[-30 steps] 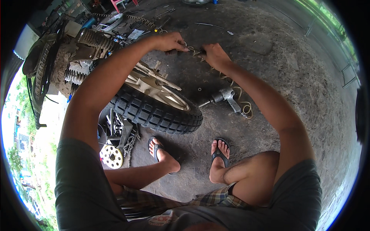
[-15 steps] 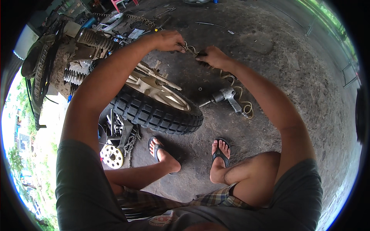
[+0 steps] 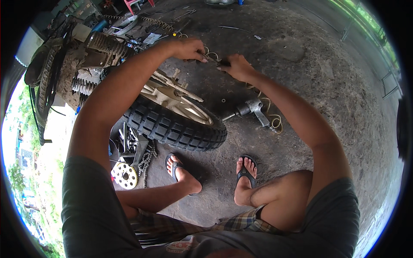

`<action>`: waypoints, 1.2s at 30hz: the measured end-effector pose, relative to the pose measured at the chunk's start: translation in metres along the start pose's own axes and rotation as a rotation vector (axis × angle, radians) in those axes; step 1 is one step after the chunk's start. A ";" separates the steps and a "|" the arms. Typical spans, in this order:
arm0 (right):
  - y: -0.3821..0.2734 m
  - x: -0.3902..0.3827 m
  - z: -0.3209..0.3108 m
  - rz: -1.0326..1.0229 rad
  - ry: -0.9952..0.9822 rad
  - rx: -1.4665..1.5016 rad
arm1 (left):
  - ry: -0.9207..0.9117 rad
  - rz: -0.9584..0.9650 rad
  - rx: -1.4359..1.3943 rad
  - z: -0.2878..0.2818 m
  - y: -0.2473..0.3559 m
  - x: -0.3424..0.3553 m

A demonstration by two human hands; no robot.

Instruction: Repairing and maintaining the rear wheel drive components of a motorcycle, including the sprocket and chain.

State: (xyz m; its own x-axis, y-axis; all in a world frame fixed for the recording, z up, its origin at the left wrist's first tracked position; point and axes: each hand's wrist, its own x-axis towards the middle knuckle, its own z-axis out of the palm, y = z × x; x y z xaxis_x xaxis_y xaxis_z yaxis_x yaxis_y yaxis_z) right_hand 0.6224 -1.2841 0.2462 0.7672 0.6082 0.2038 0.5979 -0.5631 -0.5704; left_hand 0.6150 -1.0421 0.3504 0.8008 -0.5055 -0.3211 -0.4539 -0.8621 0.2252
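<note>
A pale coiled air hose [image 3: 212, 54] runs between my hands above the floor, beyond the wheel. My left hand [image 3: 190, 48] is closed on the hose at its left, thumb and fingers pinched together. Just to the right, my right hand [image 3: 238, 67] grips another part of it, thumb pointing left toward the other hand. Whether a coupling sits between the fingertips is too small to tell. Nearer to me lies a grey air impact wrench [image 3: 251, 108], its socket end toward the tire, with hose loops [image 3: 275, 122] beside its handle.
A motorcycle wheel with a knobby tire [image 3: 172, 131] lies to the left, attached to a muddy motorcycle [image 3: 69, 75]. A sprocket [image 3: 125, 175], a chain [image 3: 148, 158] and metal parts lie near my left foot. A small nut-like ring [image 3: 223, 100] is on the floor.
My hands have shifted slightly, the left turning a little and the right moving a bit nearer me, both still on the hose. The impact wrench lies as before.
</note>
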 end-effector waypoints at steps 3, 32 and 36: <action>0.001 0.000 0.002 0.264 -0.280 0.636 | 0.296 0.427 0.223 0.001 0.001 0.001; -0.002 0.000 -0.012 0.079 -0.199 0.290 | 0.340 0.427 0.296 -0.001 0.000 0.001; 0.001 -0.003 -0.008 -0.263 0.121 -0.299 | -0.122 -0.134 -0.261 0.002 -0.004 0.006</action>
State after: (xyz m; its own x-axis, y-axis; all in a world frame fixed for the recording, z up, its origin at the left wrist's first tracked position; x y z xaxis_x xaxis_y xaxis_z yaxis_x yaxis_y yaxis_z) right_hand 0.6225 -1.2913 0.2514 0.5902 0.6931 0.4138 0.8047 -0.5459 -0.2335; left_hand 0.6211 -1.0418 0.3454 0.7866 -0.4021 -0.4687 -0.2191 -0.8913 0.3970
